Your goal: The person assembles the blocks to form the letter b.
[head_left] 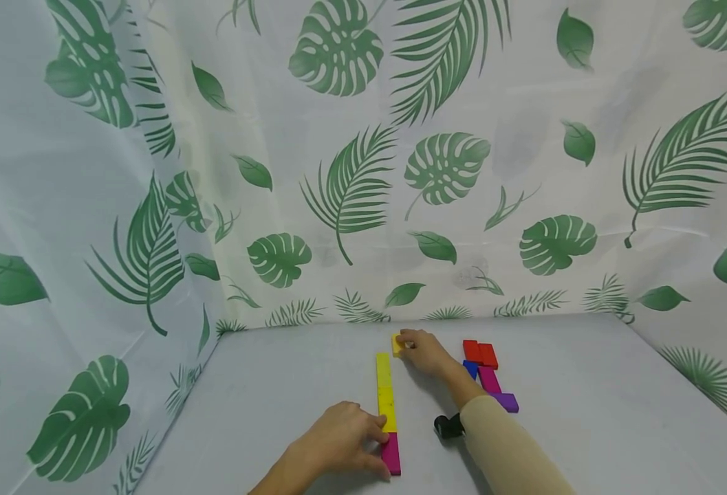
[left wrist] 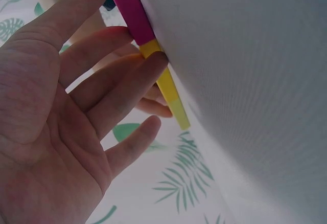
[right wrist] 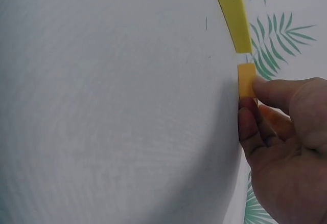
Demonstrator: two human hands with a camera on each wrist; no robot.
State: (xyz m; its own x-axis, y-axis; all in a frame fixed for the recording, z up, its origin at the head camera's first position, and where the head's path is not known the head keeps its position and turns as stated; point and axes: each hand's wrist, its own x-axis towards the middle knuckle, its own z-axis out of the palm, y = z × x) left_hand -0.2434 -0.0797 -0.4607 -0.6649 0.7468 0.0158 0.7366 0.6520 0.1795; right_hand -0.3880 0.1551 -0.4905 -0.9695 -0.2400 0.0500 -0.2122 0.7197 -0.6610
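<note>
A line of flat blocks lies on the grey table (head_left: 276, 385): a magenta block (head_left: 391, 455) nearest me, then yellow blocks (head_left: 386, 395) running away. My left hand (head_left: 344, 440) rests beside the line with straight fingertips (left wrist: 156, 60) touching the magenta and yellow blocks (left wrist: 163, 78). My right hand (head_left: 415, 350) pinches a small yellow block (head_left: 396, 344) on the table just past the far end of the line; the right wrist view shows this small yellow block (right wrist: 246, 80) a short gap from the line's end (right wrist: 232, 9).
A cluster of red (head_left: 479, 353), blue (head_left: 471, 368), magenta (head_left: 489, 379) and purple (head_left: 507, 401) blocks lies to the right of my right forearm. A black wrist device (head_left: 448, 427) sits on that arm. Leaf-print curtain (head_left: 363, 172) walls the table at back and sides.
</note>
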